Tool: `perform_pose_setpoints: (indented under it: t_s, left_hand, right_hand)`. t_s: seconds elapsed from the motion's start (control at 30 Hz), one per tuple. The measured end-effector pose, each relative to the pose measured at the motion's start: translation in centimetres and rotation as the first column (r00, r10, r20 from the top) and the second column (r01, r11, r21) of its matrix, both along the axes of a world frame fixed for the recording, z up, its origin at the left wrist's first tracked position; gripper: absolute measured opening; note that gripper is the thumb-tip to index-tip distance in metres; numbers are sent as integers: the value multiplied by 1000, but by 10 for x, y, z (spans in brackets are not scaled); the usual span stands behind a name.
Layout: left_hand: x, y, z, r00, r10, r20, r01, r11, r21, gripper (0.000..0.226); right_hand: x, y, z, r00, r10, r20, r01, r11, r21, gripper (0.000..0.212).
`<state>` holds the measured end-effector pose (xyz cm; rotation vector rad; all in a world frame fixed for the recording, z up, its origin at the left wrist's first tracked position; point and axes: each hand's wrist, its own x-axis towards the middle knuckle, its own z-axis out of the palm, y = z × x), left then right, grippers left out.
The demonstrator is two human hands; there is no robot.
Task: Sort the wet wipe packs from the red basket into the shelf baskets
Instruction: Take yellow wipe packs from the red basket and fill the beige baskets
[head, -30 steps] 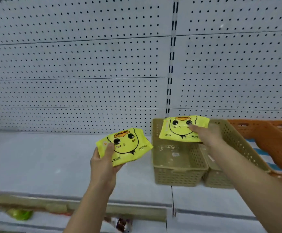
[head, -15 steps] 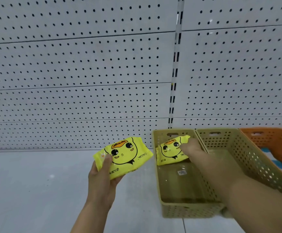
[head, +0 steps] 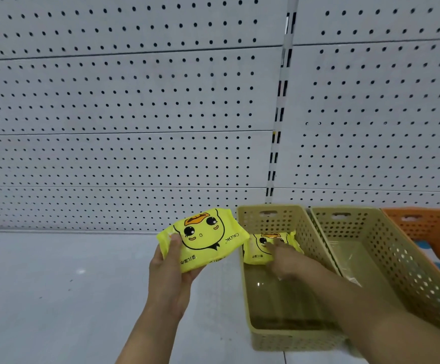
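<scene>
left hand, centre frame, grips a yellow wet wipe pack above the shelf, thumb across its front. right hand lies on a second pack inside the tan basket, near its far wall; cannot tell if it pinches.

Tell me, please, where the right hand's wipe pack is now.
Head view: the wet wipe pack sits right of centre, in the far end of the left tan basket, under the right hand.
</scene>
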<state>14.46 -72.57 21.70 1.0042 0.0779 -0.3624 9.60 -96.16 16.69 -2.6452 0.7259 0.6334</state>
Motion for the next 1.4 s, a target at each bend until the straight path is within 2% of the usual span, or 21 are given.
perform_pose_setpoints:
  t_s: [0.07,0.1,0.13,0.17,0.2,0.23,0.3,0.33,0.4,0.5,0.57,0.6,0.67,0.73,0.83,0.97,1.03,1.13,1.2,1.23,1.4]
  left_hand:
    - [0,-2,2,1000,-16,3,16,1000,-8,32]
    - [1,-4,3,1000,-28,-3,28,1000,-12,35]
    - [1,-5,5,999,-44,-5,44,999,-13,38]
    - [2,-7,6,998,-60,-6,60,998,-10,41]
    - [2,-11,7,997,-75,-6,74,997,-4,43]
    - [1,-15,8,996,-93,-3,93,996,2,43]
    - [-4,-27,12,989,-146,2,146,989,17,43]
    - [-6,-33,14,984,-177,5,177,984,29,43]
    - [-8,-42,19,974,-228,19,226,972,71,41]
    - [-12,-48,21,956,-284,79,256,932,257,35]
    - [-16,-47,14,924,-348,158,249,861,443,34]
    - [-20,-46,9,899,-404,171,259,804,535,40]
    - [-28,-45,-8,841,-528,120,316,658,684,60]
    - [-35,-47,-25,778,-617,114,352,580,735,62]
    - [-42,-51,-36,741,-647,179,351,601,719,43]
    - [-45,-50,-34,739,-646,190,356,614,704,48]
    - [-46,-49,-32,736,-649,193,356,613,705,50]
    - [-45,-49,-33,732,-651,199,357,616,702,48]
    - [-44,-49,-36,733,-649,202,366,627,688,47]
    - [-44,-50,-38,733,-649,204,367,629,685,47]
    - [-43,-54,-45,734,-642,222,344,633,694,48]
  right_hand:
    - [-1,-4,12,997,-10,80,6,999,54,54]
    - [-1,-6,21,977,-97,191,76,991,114,47]
    - [-1,-7,31,911,-241,335,167,957,236,47]
    - [0,-5,44,803,-409,433,228,883,410,50]
    - [0,-2,58,701,-559,443,236,768,595,52]
    - [1,0,71,656,-648,386,201,643,739,52]
    - [0,7,91,712,-638,294,117,521,846,49]
    - [-3,10,97,741,-607,287,85,508,857,50]
    - [-9,11,104,727,-611,313,48,500,865,48]
    - [-24,0,109,619,-662,423,49,569,821,25]
    - [-37,-9,110,499,-696,516,130,648,750,18]
    - [-41,-14,105,487,-683,544,193,692,696,18]
    - [-48,-15,92,602,-620,504,299,760,577,25]
    - [-52,-8,75,713,-581,393,361,784,504,47]
    - [-53,5,58,728,-601,328,406,765,500,64]
    - [-50,13,42,713,-626,315,456,756,469,70]
    - [-47,16,35,739,-586,332,469,802,370,72]
    - [-51,24,28,880,-279,384,322,946,-50,65]
    - [-54,29,22,949,-37,314,142,938,-316,69]
    - [-54,31,19,970,21,242,71,928,-366,68]
    - [-52,35,15,992,60,-114,-77,985,-155,66]
